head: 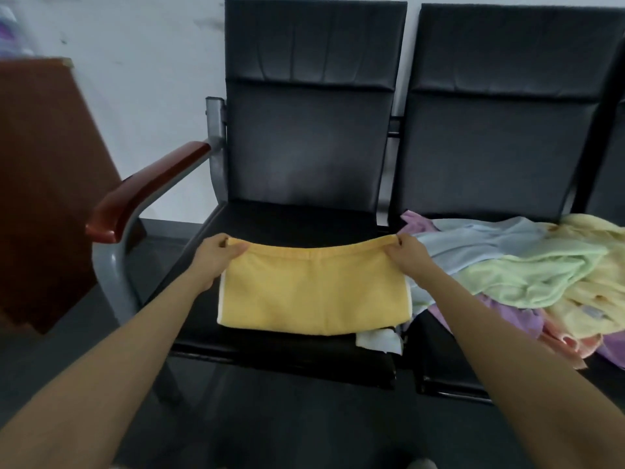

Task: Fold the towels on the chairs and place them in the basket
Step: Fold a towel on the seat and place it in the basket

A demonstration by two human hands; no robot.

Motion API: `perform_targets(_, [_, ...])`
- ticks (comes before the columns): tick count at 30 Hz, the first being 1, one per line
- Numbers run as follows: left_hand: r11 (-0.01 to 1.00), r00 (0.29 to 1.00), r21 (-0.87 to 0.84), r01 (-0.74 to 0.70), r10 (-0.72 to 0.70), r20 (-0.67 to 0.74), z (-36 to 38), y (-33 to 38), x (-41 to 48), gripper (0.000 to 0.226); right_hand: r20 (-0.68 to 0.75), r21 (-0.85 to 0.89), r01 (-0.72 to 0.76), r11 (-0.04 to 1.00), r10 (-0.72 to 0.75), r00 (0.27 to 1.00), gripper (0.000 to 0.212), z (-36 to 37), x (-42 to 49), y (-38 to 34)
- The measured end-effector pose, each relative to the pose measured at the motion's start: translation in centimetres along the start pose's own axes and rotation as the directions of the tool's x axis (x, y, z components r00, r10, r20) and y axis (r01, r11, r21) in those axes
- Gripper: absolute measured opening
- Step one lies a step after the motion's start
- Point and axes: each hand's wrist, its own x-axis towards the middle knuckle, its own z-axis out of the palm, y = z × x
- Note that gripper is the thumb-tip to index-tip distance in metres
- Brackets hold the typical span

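While on chair, yellow towel in left hand, right hand pinch grip.

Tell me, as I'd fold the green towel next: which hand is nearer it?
Right. The right hand pinches the yellow towel at its right corner, just left of the green towel; the left hand pinches the opposite corner, farther left across the yellow towel.

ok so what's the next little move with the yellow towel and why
Probably draw the pinched far edge toward the near edge to halve it. The left hand and right hand each pinch a far corner of the yellow towel, which otherwise lies spread on the black chair seat.
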Motion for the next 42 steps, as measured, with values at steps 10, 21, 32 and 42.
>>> perform_targets(10, [0.922,0.999,0.387,0.008,0.009,-0.042,3.2,-5.0,5.4,0.029,-0.020,-0.218,-0.012,0.976,0.008,1.000,0.015,6.2,3.2,4.4])
perform_targets(21, [0.551,0.921,0.738,-0.389,0.259,0.292,12.4,-4.2,-1.0,0.048,0.182,-0.293,0.376,0.879,-0.335,0.925,0.044,13.1,-2.2,-1.8])
perform_targets(32, [0.517,0.972,0.827,-0.221,0.043,0.233,9.1,-7.2,-2.3,0.065,0.288,-0.545,0.182,0.819,-0.021,0.957,0.061,9.1,-3.2,3.8])
perform_targets(42, [0.572,0.972,0.790,-0.219,0.063,0.224,4.1,-9.5,-4.7,0.058,0.404,-0.473,0.437,0.765,-0.252,0.879,0.049,10.0,-7.3,0.1])
